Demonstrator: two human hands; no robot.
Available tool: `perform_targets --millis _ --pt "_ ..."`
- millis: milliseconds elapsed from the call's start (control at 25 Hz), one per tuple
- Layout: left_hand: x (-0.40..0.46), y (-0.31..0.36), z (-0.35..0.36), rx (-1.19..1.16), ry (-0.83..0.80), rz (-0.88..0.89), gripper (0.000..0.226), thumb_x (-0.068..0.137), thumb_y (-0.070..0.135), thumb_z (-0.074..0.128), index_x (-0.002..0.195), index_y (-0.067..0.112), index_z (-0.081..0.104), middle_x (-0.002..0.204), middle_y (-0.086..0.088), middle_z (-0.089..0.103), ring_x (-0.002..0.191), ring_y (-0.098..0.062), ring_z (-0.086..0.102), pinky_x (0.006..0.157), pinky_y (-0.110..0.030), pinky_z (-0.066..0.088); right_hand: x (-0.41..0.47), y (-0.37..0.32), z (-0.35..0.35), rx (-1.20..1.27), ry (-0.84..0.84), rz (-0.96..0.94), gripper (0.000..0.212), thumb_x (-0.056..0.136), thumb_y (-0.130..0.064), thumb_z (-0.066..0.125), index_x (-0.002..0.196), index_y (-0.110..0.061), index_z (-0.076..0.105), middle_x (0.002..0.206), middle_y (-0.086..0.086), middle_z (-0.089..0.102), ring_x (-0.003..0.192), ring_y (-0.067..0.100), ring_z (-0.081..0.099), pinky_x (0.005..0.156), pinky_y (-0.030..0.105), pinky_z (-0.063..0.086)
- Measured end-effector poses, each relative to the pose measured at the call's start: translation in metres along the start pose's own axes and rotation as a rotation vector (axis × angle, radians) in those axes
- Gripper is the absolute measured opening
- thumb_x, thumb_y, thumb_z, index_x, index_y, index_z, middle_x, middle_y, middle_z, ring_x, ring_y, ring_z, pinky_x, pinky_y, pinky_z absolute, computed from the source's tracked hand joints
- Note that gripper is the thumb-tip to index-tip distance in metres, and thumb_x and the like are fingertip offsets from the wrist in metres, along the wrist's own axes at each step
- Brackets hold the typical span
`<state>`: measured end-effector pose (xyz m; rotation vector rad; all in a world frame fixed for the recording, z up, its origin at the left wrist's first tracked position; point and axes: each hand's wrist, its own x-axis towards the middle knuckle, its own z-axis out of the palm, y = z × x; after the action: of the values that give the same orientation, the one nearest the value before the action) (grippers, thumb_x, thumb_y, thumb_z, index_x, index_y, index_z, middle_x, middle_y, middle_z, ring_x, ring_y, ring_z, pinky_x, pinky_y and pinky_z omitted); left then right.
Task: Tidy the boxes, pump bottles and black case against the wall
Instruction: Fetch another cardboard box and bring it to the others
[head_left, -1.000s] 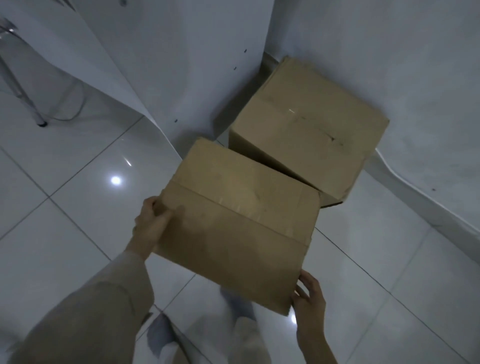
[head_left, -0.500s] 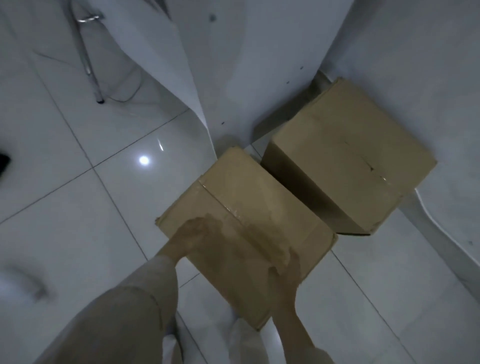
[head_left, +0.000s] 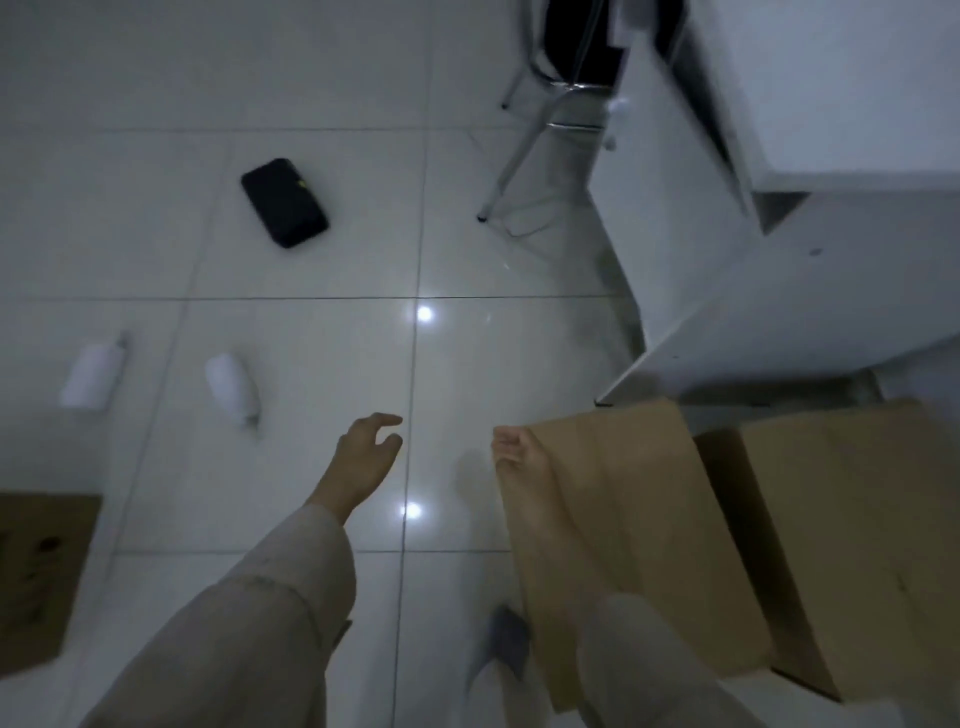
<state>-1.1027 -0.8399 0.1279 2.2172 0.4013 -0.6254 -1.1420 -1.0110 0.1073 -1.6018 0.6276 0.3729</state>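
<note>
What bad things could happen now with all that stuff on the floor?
1. The two pump bottles lie on their sides on the shiny tile floor. Someone could step on one and slip, or it could roll.
2. The black case lies alone in the open floor, easy to kick in this dim light.
3. Both hands, left and right, are empty, and the view is blurred, so a quick turn might bump the chair leg.

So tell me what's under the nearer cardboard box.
The nearer cardboard box rests on the white tiled floor. Anything beneath it is covered, so nothing more shows.
</note>
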Motion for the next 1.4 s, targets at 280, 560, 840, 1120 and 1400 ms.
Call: perform_targets --millis 280,560,840,1120,1400 --pt "-0.135 -0.130 -0.139 -0.312 0.479 -0.182 0.032 0.092 0.010 0.042 0.121 0.011 0.056 0.133 -0.011 0.051 0.127 -0.027 0.044 0.103 -0.033 0.032 -0.100 -0.029 0.145 -0.208 -0.305 -0.138 0.037 0.081 0.013 0.040 0.095 -0.018 0.055 0.096 0.006 0.059 0.081 0.014 0.053 0.049 0.002 0.038" --pt "-0.353 -0.277 -0.238 -0.550 0.953 -0.415 0.031 0.091 0.007 0.041 0.116 0.009 0.059 0.127 -0.011 0.058 0.115 -0.022 0.049 0.090 -0.026 0.033 -0.261 -0.038 0.278 -0.453 -0.710 -0.231 0.032 0.085 0.006 0.042 0.099 -0.018 0.057 0.101 0.001 0.060 0.077 0.011 0.054 0.061 0.019 0.040" --pt "-0.504 -0.295 -0.323 -0.627 1.115 -0.307 0.028 0.092 0.009 0.040 0.112 0.012 0.060 0.113 0.001 0.058 0.105 -0.012 0.049 0.087 -0.024 0.032 -0.397 -0.090 0.341 -0.376 -0.819 -0.298 0.029 0.087 0.002 0.044 0.100 -0.020 0.057 0.102 -0.003 0.060 0.091 0.010 0.054 0.071 0.023 0.043" --pt "-0.563 -0.325 -0.362 -0.659 1.035 -0.264 0.025 0.093 0.007 0.040 0.107 0.013 0.060 0.110 -0.004 0.063 0.106 -0.021 0.055 0.087 -0.027 0.036 -0.440 -0.117 0.396 -0.234 -0.756 -0.224 0.026 0.090 0.000 0.043 0.092 -0.020 0.059 0.094 -0.006 0.062 0.096 0.018 0.057 0.071 0.024 0.046" --pt "-0.544 -0.386 -0.460 -0.629 0.978 -0.278 0.026 0.094 0.008 0.039 0.109 0.015 0.059 0.108 -0.003 0.061 0.103 -0.019 0.053 0.085 -0.028 0.036 -0.426 -0.123 0.490 -0.146 -0.593 -0.105 0.020 0.092 -0.010 0.045 0.082 -0.023 0.057 0.105 0.004 0.061 0.092 0.017 0.057 0.066 0.021 0.043"
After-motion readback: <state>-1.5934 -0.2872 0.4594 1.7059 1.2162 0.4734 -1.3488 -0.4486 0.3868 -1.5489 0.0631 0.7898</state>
